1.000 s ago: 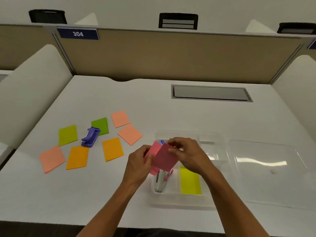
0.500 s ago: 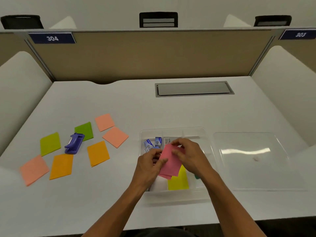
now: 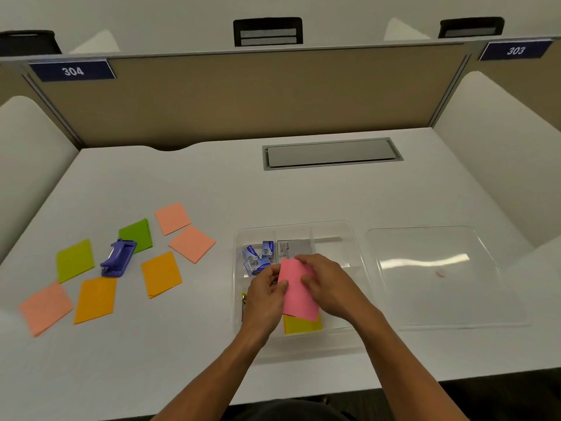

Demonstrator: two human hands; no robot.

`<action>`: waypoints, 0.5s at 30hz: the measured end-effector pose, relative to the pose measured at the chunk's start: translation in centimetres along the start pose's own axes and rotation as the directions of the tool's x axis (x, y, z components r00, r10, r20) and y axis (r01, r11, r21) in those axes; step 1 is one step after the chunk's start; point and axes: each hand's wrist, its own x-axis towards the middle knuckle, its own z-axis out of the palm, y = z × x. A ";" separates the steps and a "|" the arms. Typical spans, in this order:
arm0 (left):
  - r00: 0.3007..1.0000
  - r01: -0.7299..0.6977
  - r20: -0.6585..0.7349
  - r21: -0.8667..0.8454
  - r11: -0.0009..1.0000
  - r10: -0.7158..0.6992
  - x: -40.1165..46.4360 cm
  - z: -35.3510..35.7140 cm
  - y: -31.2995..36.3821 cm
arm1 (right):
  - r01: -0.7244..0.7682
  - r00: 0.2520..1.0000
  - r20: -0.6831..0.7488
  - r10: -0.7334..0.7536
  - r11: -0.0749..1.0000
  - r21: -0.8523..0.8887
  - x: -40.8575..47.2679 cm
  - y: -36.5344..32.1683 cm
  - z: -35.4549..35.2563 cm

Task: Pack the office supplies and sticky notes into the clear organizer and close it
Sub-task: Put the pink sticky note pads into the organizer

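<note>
A pink sticky note (image 3: 297, 291) is held over the clear organizer (image 3: 359, 268), above its near middle compartment, where a yellow note (image 3: 302, 325) lies partly covered beneath it. The left hand (image 3: 265, 299) pinches the pink note's left edge between thumb and curled fingers; the right hand (image 3: 328, 282) grips its right side, fingers curled over the top edge and thumb on the face. In the organizer's far left compartment sit small blue boxes (image 3: 258, 256), with a grey box (image 3: 293, 249) just beside them; a metal item (image 3: 243, 302) shows at the near left wall, mostly hidden by the left hand. The clear lid (image 3: 437, 275) lies flat on the white desk (image 3: 303, 196) just right of the organizer, off it. Well to the left lie loose notes: two green notes (image 3: 76, 259), three salmon notes (image 3: 191, 243) and two orange notes (image 3: 161, 273), spread around a purple hole punch (image 3: 118, 256), which overlaps the farther green note's edge
</note>
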 end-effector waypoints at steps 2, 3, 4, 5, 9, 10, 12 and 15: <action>1.000 0.007 0.011 0.017 1.000 -0.007 0.1 0.3 -0.1 | 0.005 1.000 0.002 -0.005 1.000 -0.013 -0.1 0.1 0.2; 1.000 0.010 0.019 0.035 0.999 -0.011 0.1 0.4 -0.2 | 0.004 1.000 0.000 -0.004 1.000 -0.016 -0.1 0.2 0.2; 1.000 0.015 0.026 0.057 0.998 -0.017 0.2 0.5 -0.3 | 0.000 1.000 0.000 0.000 1.000 -0.018 -0.1 0.4 0.2; 0.999 0.022 0.032 0.080 0.997 -0.024 0.2 0.6 -0.4 | -0.005 1.000 0.002 0.005 1.000 -0.021 -0.1 0.5 0.2; 0.999 0.000 0.052 0.131 0.991 -0.007 0.3 0.7 -0.7 | -0.012 1.000 0.013 0.012 0.999 -0.031 0.0 0.8 0.3; 0.999 -0.022 0.044 0.154 0.988 0.016 0.3 0.7 -0.8 | -0.010 1.000 0.017 0.011 0.999 -0.037 0.1 0.9 0.3; 0.998 -0.064 0.015 0.207 0.976 0.062 0.2 0.5 -1.0 | -0.017 1.000 0.025 0.018 0.999 -0.044 0.3 0.9 0.4; 0.997 -0.072 -0.004 0.222 0.972 0.075 0.3 -0.1 -1.6 | -0.026 0.999 0.028 0.027 0.998 -0.049 0.7 1.1 0.8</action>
